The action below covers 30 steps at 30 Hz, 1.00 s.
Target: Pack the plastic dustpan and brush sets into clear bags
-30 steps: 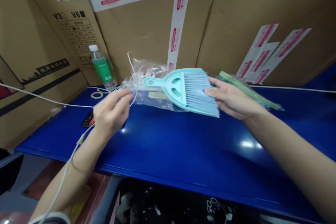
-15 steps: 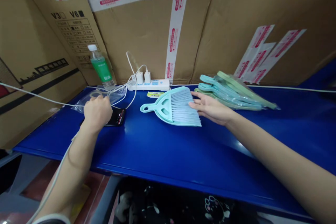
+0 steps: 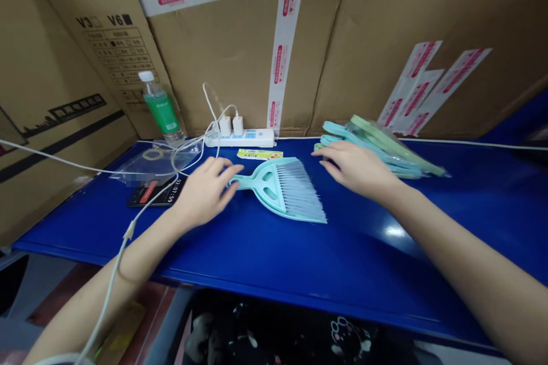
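Note:
A mint-green dustpan with a small brush of pale blue bristles nested in it lies on the blue table, its handle pointing left. My left hand is at the handle's end, thumb and fingers apart on either side of it; whether they touch it I cannot make out. My right hand hovers past the bristles, fingers spread and holding nothing. Just behind it lie several blue and green dustpan sets in clear plastic, partly hidden by the hand.
Against the cardboard stands a white power strip with two chargers and tangled white cables. A green-labelled bottle, a clear plastic bag and a phone are at left. A yellow label strip lies behind the dustpan. One cable crosses my left forearm.
My left hand has moved right, from over the phone and bag to the dustpan handle. The dustpan has shifted slightly toward me. My right hand has come off the bristles and lifted a little.

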### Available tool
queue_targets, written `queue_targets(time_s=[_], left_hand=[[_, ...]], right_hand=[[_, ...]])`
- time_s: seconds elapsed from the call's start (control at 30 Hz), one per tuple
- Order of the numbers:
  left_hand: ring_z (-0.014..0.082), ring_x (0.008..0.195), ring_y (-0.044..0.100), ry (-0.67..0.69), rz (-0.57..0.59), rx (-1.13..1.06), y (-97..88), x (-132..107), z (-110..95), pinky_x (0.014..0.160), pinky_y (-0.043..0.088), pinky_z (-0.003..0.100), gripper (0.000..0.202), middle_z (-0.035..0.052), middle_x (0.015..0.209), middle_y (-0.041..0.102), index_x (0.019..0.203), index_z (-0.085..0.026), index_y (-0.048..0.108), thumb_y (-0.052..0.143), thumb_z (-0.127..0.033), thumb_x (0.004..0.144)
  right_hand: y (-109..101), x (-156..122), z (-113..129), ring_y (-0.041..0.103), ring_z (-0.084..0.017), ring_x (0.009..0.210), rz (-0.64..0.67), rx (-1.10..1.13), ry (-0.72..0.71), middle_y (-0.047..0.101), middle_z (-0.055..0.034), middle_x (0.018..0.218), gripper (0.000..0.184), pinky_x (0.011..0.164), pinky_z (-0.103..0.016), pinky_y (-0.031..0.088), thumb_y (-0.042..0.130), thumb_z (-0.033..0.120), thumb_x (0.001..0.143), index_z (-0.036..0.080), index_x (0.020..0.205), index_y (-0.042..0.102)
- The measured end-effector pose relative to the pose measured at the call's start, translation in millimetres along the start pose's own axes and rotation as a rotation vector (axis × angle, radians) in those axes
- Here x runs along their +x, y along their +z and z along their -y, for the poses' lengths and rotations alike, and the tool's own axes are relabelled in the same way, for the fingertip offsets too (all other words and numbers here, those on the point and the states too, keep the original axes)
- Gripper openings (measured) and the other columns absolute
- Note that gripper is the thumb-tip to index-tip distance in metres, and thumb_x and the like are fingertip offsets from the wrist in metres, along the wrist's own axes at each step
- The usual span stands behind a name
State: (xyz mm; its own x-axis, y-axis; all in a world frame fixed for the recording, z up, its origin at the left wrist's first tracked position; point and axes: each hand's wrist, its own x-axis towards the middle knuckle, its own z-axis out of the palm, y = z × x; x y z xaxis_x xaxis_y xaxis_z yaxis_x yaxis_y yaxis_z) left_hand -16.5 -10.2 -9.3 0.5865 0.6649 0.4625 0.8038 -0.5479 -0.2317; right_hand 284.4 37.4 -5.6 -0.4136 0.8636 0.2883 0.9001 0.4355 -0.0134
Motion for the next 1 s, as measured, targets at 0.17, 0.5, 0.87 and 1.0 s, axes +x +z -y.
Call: queue_targets(time_s=[0.17,0.5,0.87,1.0], left_hand=[[0.0234,0.110,0.054,0.119,0.130,-0.204,23.9,-2.2,-4.8,0.091,0.049,0.042,0.034,0.0132,0.121,0.057,0.127,-0.011,0.047,0.035,-0.023,0.097],[0.0212,0.109,0.056,0.255,0.126,-0.408,16.2,-0.7,-8.2,0.089,0.053,0.039,0.032,0.0124,0.116,0.058,0.126,-0.014,0.049,0.034,-0.020,0.098],[0.0205,0.112,0.053,0.297,0.186,-0.554,11.9,-2.2,-8.8,0.095,0.049,0.040,0.033,0.0115,0.122,0.057,0.128,-0.016,0.047,0.036,-0.019,0.098],[0.0221,0.110,0.054,0.265,0.182,-0.540,12.4,-2.1,-9.0,0.093,0.049,0.041,0.035,0.0125,0.119,0.057,0.132,-0.016,0.043,0.037,-0.023,0.098]], right_hand=[[19.4,2.3,-6.7,0.059,-0.029,0.105,0.118,-0.162,-0.088,0.069,-0.0141,0.109,0.035,0.083,-0.043,0.050,0.040,0.010,0.082,0.017,0.098,0.071],[16.5,2.4,0.0,0.059,-0.032,0.108,0.182,-0.108,0.151,0.065,-0.0166,0.117,0.039,0.082,-0.043,0.051,0.041,0.015,0.086,0.014,0.120,0.061],[17.9,3.4,-9.3,0.064,-0.037,0.096,0.089,0.034,0.213,0.068,-0.0182,0.102,0.026,0.071,-0.044,0.049,0.050,0.018,0.083,0.016,0.103,0.067],[-5.2,-4.0,23.2,0.064,-0.026,0.085,-0.019,0.153,0.132,0.069,-0.0099,0.090,0.023,0.069,-0.034,0.044,0.044,0.017,0.086,0.020,0.091,0.066]])
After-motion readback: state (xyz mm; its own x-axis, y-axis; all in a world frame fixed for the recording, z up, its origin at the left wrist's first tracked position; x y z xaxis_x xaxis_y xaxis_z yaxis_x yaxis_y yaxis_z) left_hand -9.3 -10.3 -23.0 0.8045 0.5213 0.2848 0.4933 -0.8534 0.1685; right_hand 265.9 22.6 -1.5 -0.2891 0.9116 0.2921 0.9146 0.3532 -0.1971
